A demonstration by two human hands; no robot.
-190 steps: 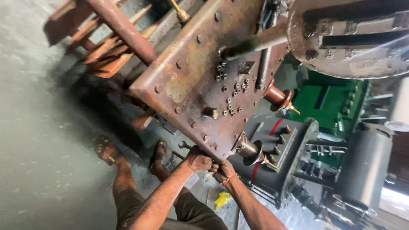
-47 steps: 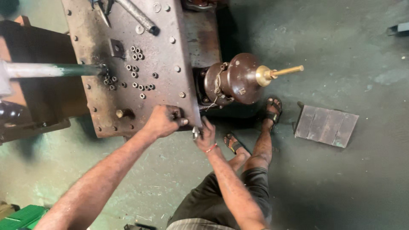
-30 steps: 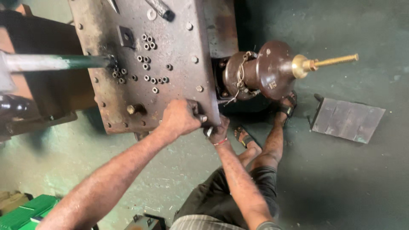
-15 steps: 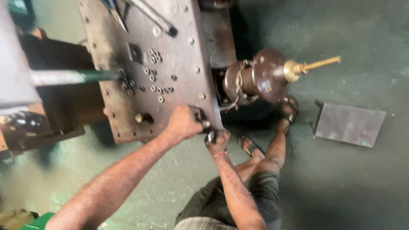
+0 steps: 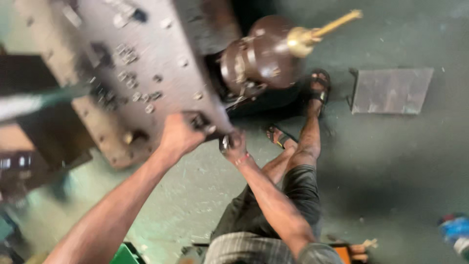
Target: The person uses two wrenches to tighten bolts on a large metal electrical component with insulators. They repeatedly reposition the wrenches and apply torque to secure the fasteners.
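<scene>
A: Both hands are at the lower corner of the rusty steel plate [image 5: 146,73]. Left hand [image 5: 180,134] sits on the plate's face, fingers curled over something small at the edge; the blur hides whether they pinch it.

B: And the right hand [image 5: 233,145]?

A: Just at four o'clock of the left, below the plate's corner, fingers closed around a small shiny round part [image 5: 225,143]. What it is, I can't tell.

B: Risk?

A: I'd say a slip. That part could drop to the floor [image 5: 391,171], straight toward the sandalled feet [image 5: 320,85] at two o'clock. The sharp corner could also nick knuckles.

B: Arms?

A: Both reach up and forward, left nearly straight, right bent at the wrist. The brown insulator with its brass rod [image 5: 264,56] juts out at one o'clock, close to the work.
</scene>
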